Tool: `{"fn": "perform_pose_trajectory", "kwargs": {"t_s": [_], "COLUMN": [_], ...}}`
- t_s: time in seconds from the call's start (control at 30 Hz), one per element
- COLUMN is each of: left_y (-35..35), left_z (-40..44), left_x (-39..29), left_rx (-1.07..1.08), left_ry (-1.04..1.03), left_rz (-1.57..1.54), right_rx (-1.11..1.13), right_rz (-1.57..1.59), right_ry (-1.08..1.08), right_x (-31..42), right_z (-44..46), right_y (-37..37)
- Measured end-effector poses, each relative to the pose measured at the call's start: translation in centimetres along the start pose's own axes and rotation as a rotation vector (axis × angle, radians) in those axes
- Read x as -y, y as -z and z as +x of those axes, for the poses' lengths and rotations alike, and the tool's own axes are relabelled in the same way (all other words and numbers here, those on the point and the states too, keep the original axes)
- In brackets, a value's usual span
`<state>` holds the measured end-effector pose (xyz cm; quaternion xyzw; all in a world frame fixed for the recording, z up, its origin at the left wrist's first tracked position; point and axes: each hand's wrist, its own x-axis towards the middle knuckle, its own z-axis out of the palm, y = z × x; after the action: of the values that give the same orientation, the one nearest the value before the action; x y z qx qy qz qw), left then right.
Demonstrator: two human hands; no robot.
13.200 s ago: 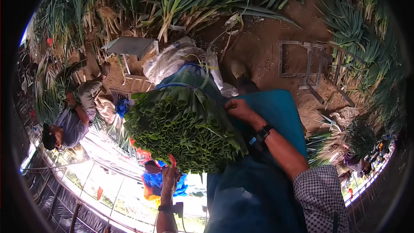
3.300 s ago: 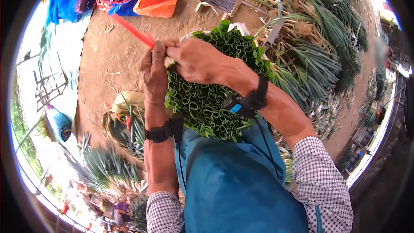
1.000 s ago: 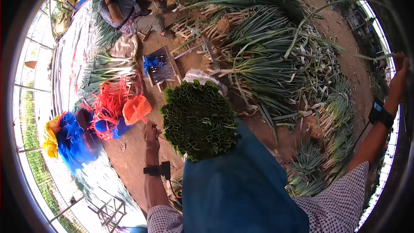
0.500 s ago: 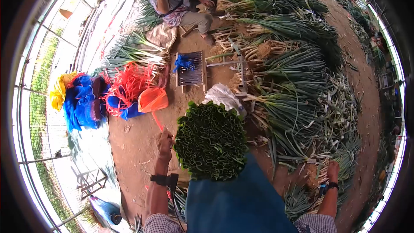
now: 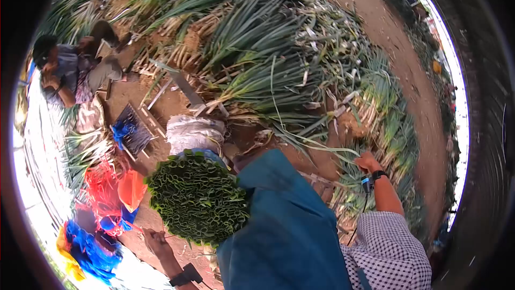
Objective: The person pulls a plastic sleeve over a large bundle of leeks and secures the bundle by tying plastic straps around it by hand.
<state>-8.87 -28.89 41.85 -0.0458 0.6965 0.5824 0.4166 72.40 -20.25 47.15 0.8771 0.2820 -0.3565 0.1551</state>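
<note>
— Where are the hands?
— The left hand [image 5: 157, 243], clenched on a red strip [image 5: 134, 228], is just beside the green bundle's [image 5: 196, 199] lower-left edge; the right hand [image 5: 367, 162], well to the bundle's right, grasps a long leaf [image 5: 335, 149].
— And around the bundle?
— Teal apron [image 5: 281, 220] against its right edge, white sack [image 5: 194, 133] just beyond its far edge. Brown ground [image 5: 146, 214] separates its left edge from red strands [image 5: 102, 185].
</note>
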Motion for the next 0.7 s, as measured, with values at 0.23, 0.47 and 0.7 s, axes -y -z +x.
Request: {"fn": "perform_pose_trajectory", "kwargs": {"t_s": [0.23, 0.47, 0.7], "left_y": [0.0, 0.0, 0.9], "left_z": [0.7, -0.1, -0.7], "left_x": [0.6, -0.1, 0.7], "left_rx": [0.273, 0.073, 0.009], "left_ry": [-0.122, -0.024, -0.054], "left_rz": [0.079, -0.020, -0.146], "right_rx": [-0.475, -0.063, 0.279], "right_rz": [-0.757, 0.741, -0.147], "right_ry": [0.316, 0.904, 1.390], "right_x": [-3.5, 23.9, 33.4], "right_z": [7.6, -5.4, -13.5], "right_y": [8.8, 1.5, -14.7]}}
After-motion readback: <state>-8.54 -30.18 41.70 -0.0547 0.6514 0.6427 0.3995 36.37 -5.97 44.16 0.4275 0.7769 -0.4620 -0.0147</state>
